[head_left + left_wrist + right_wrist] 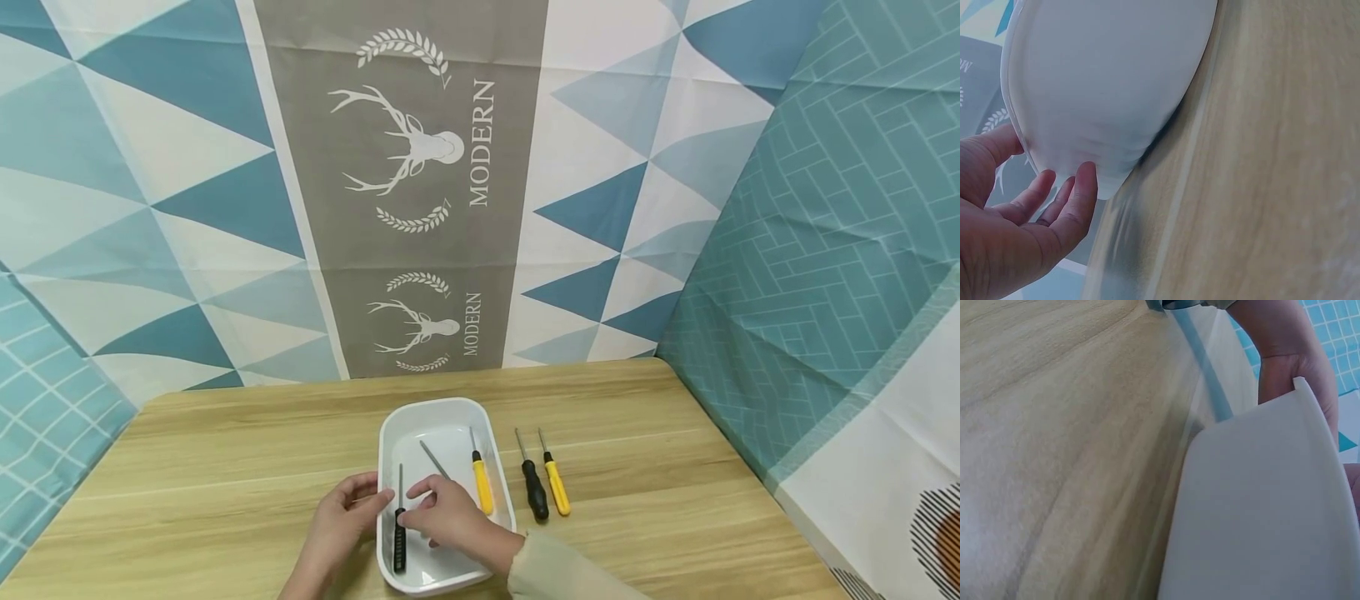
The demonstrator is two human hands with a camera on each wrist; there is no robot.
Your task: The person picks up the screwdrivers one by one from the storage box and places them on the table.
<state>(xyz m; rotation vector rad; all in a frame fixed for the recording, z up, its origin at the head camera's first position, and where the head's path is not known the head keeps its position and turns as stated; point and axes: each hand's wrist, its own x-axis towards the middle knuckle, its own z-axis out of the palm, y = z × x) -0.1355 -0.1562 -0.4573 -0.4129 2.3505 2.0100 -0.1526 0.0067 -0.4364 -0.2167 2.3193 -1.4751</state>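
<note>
A white tray (450,410) holds a black screwdriver (400,542) along its left wall, a yellow-handled one (482,487) near its right wall and a grey shaft (433,458) whose lower end the right hand hides. My left hand (339,521) grips the tray's left rim; in the left wrist view, the hand (1035,219) has its thumb at the rim and its fingers against the outer wall. Over the tray, my right hand (453,521) has its thumb at the top of the black handle, with thumb and forefinger apart. The tray's outer wall (1260,506) fills much of the right wrist view.
On the wooden table (240,467), right of the tray, a black-handled screwdriver (535,492) and a yellow-handled one (557,483) lie side by side. Patterned cloth (420,208) hangs behind the table, and more cloth (840,250) stands along the right side.
</note>
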